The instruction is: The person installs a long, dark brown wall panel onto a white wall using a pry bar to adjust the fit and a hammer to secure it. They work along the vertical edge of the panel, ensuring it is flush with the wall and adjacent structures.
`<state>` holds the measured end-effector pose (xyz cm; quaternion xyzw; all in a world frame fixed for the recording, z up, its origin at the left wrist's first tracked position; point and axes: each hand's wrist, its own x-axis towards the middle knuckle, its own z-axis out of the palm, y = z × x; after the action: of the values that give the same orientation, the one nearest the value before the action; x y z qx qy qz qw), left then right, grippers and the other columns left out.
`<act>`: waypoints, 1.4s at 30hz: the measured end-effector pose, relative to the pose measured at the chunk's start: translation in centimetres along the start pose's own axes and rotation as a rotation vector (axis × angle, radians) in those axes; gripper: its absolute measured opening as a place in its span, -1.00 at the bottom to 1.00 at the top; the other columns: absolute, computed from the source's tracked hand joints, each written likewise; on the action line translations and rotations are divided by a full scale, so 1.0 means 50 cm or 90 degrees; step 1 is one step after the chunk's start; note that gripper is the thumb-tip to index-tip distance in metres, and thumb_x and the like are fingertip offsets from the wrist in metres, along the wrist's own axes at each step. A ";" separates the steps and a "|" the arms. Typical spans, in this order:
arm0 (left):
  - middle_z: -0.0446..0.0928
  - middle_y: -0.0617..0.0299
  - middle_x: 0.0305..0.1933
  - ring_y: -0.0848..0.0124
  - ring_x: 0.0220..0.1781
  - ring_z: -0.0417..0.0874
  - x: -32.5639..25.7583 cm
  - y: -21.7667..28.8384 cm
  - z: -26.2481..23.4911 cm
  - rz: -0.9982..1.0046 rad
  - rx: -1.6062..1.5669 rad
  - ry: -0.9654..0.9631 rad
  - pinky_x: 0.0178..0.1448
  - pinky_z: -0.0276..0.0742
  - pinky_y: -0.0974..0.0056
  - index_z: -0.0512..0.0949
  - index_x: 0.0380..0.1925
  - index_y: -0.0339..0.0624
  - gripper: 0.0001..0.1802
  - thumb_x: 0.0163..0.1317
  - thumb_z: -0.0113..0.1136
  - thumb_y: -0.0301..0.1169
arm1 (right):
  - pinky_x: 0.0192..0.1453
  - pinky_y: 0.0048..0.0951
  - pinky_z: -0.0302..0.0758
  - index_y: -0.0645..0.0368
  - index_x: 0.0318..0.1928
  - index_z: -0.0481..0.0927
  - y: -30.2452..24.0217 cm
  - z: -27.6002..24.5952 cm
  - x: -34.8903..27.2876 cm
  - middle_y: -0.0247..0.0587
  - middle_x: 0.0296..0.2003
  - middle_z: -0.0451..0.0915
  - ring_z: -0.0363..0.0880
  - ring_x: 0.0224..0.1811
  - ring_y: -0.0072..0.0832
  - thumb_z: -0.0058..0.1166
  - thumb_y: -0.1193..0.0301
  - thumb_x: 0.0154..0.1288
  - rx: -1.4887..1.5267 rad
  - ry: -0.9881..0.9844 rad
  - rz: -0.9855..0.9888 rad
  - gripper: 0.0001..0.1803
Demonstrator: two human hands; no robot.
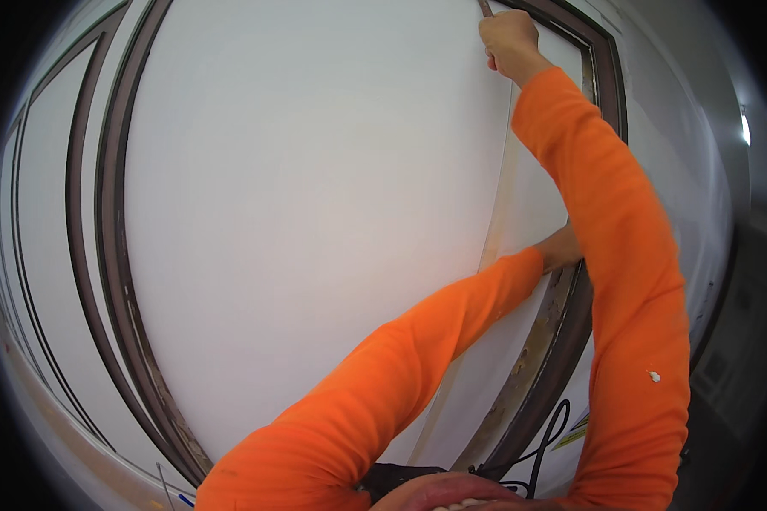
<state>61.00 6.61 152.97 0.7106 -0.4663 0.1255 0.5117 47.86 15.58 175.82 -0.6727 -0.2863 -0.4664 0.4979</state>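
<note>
A black cable point(537, 464) loops near the lower edge, by the right side of the dark frame point(614, 94); elbows are best held clear of it. The left hand point(561, 248) reaches across to that side of the frame; the right sleeve point(635, 281) hides its fingers, so their grip cannot be told. The right hand point(513, 43) is raised, fingers clenched round a thin brown bar point(485, 8); the bar shows at the top edge of view, its far end out of sight. Behind both arms spreads a white panel point(307, 187); good control probably calls for a firm wrist, a steady left-side brace and care for the panel's face.
</note>
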 end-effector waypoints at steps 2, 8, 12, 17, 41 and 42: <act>0.56 -0.26 0.14 -0.13 0.18 0.58 -0.015 -0.035 0.074 0.015 0.050 0.081 0.29 0.46 0.02 0.44 0.20 -0.35 -0.42 0.27 0.29 -0.26 | -0.18 -0.08 0.63 0.20 -0.17 0.67 0.054 0.011 0.020 -0.01 -0.30 0.71 0.72 -0.27 -0.07 -0.03 0.34 0.36 -0.180 0.193 -0.211 -0.74; 0.57 -0.28 0.12 -0.15 0.16 0.60 -0.184 -0.213 0.155 0.009 0.240 0.316 0.27 0.47 0.00 0.43 0.20 -0.35 -0.45 0.29 0.27 -0.28 | -0.34 -0.11 0.59 0.27 -0.19 0.57 -0.062 -0.016 0.000 0.00 -0.34 0.66 0.66 -0.38 -0.22 -0.03 0.40 0.40 0.102 -0.012 0.020 -0.81; 0.61 -0.30 0.02 -0.19 0.11 0.61 -0.298 -0.200 0.206 -0.172 0.207 0.190 0.20 0.50 -0.04 0.43 0.16 -0.34 -0.48 0.29 0.26 -0.28 | -0.50 -0.20 0.51 0.32 -0.22 0.54 -0.069 -0.045 0.046 -0.09 -0.44 0.59 0.57 -0.52 -0.33 -0.04 0.44 0.41 0.333 -0.125 0.216 -0.82; 0.62 -0.31 -0.06 -0.22 0.05 0.63 -0.347 -0.172 0.219 -0.135 0.253 0.191 0.14 0.50 -0.09 0.45 0.10 -0.35 -0.54 0.30 0.24 -0.29 | -0.56 -0.35 0.42 0.33 -0.17 0.53 -0.109 -0.076 0.042 -0.20 -0.50 0.50 0.48 -0.56 -0.45 -0.03 0.48 0.43 0.377 -0.118 0.186 -0.86; 0.32 -0.06 0.49 0.14 0.50 0.36 -0.465 -0.090 0.184 -0.178 -0.043 -0.101 0.53 0.26 0.19 0.14 0.50 -0.28 -0.17 0.33 0.31 -0.27 | -0.04 -0.33 0.63 0.07 -0.08 0.78 0.029 0.059 -0.058 -0.16 -0.21 0.76 0.72 -0.17 -0.37 0.26 0.35 0.22 0.303 0.189 -0.007 -0.74; 0.29 -0.10 0.50 0.11 0.52 0.33 -0.485 -0.116 0.189 -0.196 -0.050 -0.106 0.54 0.25 0.18 0.12 0.50 -0.30 -0.14 0.33 0.32 -0.25 | -0.08 -0.35 0.62 0.07 -0.09 0.79 0.008 0.071 -0.070 -0.21 -0.24 0.75 0.71 -0.22 -0.41 0.29 0.33 0.22 0.308 0.164 0.025 -0.74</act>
<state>49.84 11.85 129.32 0.7608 -0.3976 -0.0322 0.5119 48.00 19.06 172.20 -0.4750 -0.3108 -0.4564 0.6852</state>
